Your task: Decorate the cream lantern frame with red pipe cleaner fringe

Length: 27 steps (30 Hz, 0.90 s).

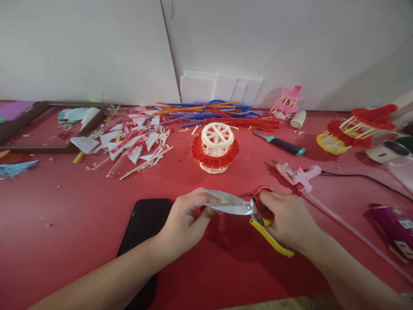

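Observation:
My right hand [290, 219] grips a pair of scissors [232, 206] by its handles, one orange-red and one yellow. The blades are parted and point left. My left hand [185, 219] is closed in a pinch at the blade tips; what it holds is too small or hidden to name. Beyond the scissors stands a small round model [215, 148] with a cream spoked ring on top, a red fringed band round its middle and a cream base. A black phone [145, 224] lies partly under my left forearm.
A pink glue gun [300, 175] and a craft knife [284, 145] lie to the right. Paper scraps [129, 140] and coloured stems [209, 111] cover the back. A red-roofed model [361, 127], a pink model [287, 102] and a dark frame [41, 150] are farther out.

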Available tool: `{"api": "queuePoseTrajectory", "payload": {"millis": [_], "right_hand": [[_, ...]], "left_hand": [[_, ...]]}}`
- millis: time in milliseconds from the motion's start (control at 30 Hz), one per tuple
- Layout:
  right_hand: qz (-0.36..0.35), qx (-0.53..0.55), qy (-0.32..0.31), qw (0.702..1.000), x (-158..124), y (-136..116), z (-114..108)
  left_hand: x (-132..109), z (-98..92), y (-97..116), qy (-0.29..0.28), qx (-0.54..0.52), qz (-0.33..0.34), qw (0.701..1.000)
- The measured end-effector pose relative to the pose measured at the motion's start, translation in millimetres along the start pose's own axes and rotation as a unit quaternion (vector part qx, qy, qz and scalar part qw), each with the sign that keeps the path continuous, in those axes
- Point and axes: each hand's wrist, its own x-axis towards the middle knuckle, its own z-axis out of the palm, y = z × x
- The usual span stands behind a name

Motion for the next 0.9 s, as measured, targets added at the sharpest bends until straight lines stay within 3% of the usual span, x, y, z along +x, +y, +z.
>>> {"api": "queuePoseTrajectory", "payload": {"millis": [367, 467, 567, 733, 900], "right_hand": [[0.013, 0.022, 0.022, 0.999, 0.8, -0.4, 4.4], [0.049, 0.040, 0.009, 0.998, 2.9, 1.0, 5.7], [0.131, 0.087, -0.013, 0.987, 4.3, 4.8, 7.7], [0.302, 0.216, 0.012, 0.928, 6.8, 10.4, 8.9], [0.377, 0.431, 0.012, 0.820, 8.7, 14.8, 7.4]], "left_hand": [[-0.5, 0.1, 2.1, -0.037, -0.057, -0.037, 0.997], [-0.8, 1.4, 2.2, -0.035, -0.134, -0.092, 0.986], [1.6, 3.1, 0.8, -0.013, -0.259, -0.169, 0.951], [6.6, 3.8, -1.8, 0.011, -0.412, -0.256, 0.875], [7.6, 3.0, -1.3, 0.008, -0.449, -0.274, 0.851]]}}
